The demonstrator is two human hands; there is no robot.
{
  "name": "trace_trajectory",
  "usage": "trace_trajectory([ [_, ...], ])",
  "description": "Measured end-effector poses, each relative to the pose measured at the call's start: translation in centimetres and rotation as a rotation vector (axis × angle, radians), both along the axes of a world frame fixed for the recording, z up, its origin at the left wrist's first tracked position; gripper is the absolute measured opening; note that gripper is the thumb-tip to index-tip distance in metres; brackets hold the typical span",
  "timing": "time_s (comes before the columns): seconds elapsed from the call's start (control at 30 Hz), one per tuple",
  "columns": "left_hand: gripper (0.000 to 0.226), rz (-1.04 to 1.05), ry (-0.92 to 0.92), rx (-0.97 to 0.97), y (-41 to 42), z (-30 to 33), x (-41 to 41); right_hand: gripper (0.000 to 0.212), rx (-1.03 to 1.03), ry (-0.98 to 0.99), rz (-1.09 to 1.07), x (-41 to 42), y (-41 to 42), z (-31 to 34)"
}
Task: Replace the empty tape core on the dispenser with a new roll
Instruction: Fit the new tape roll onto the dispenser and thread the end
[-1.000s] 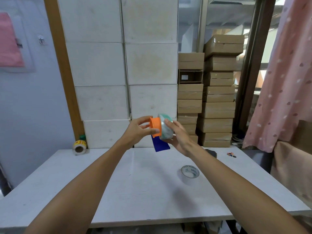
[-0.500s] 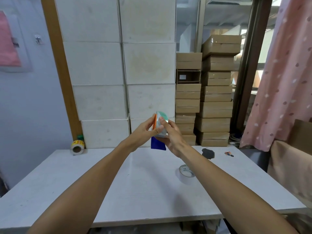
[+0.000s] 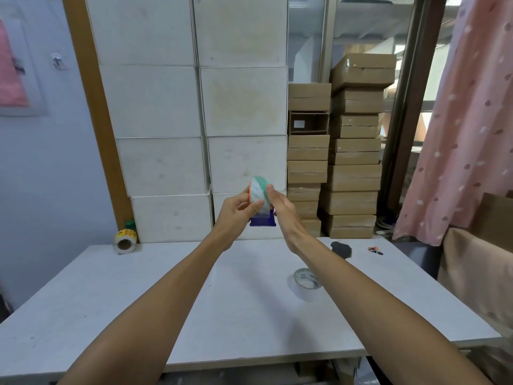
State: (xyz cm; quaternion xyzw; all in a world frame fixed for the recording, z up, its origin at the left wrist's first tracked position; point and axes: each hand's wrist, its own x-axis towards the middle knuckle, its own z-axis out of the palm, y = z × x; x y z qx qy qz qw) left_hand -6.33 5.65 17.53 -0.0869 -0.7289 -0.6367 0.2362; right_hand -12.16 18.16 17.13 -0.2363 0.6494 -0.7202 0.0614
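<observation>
Above the white table [image 3: 138, 301], "MADE IN"-printed core [image 3: 306, 278]; both hands grip the dispenser [image 3: 261, 202].

Dispenser [image 3: 262, 221] mostly hidden behind hands [image 3: 280, 207]

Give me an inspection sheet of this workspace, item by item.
Surface: white table, mostly bare.
Job's things: new tape roll with orange hub on the blue dispenser, held up above the table; empty tape core lying flat on the table.
Clutter: label roll at back left; dark patch and small coloured bits at back right.
Hands: left hand and right hand both grip the roll and dispenser.
Cables: nothing seen.
Surroundings: white boxes, stacked brown cartons, pink curtain.
</observation>
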Motion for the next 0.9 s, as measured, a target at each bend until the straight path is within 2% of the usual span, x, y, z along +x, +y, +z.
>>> trace_trajectory([
  [0.07, 0.015, -0.002, 0.029, -0.016, 0.2, 0.0, 0.0, 0.088, -0.013, -0.047, -0.018, 0.2, 0.0, 0.0],
  [0.2, 0.021, 0.04, 0.069, -0.005, 0.3, -0.3, -0.1, 0.05, -0.081, -0.163, 0.031, 0.8, -0.1, -0.3],
  [0.27, 0.016, 0.052, 0.087, -0.06, 0.1, -0.5, -0.2, 0.043, -0.147, -0.223, 0.083, 1.0, 0.1, 0.0],
  [0.33, 0.017, 0.06, 0.067, -0.141, -0.3, -0.8, -0.5, 0.044, -0.193, -0.262, 0.138, 1.1, 0.2, 0.3],
  [0.47, 0.038, 0.09, -0.035, -0.172, -0.7, -1.1, -0.6, 0.042, -0.216, -0.287, 0.16, 1.6, 0.4, 0.7],
  [0.6, 0.026, -0.001, -0.105, -0.105, -0.8, -1.1, 0.1, 0.05, -0.15, -0.254, 0.148, 1.6, 0.3, 0.5],
  [0.73, 0.024, 0.002, -0.085, -0.076, -1.0, -1.1, 0.6, 0.057, 0.091, -0.212, 0.08, 1.4, 0.6, 1.1],
  [0.8, 0.021, 0.003, -0.096, -0.071, -1.1, -1.1, 0.7, 0.051, 0.093, -0.171, 0.005, 1.1, 0.9, 1.9],
  [0.9, 0.018, -0.018, -0.102, -0.102, -1.1, -0.9, 0.9, 0.059, 0.079, -0.094, -0.022, -0.1, 1.0, 3.1],
])
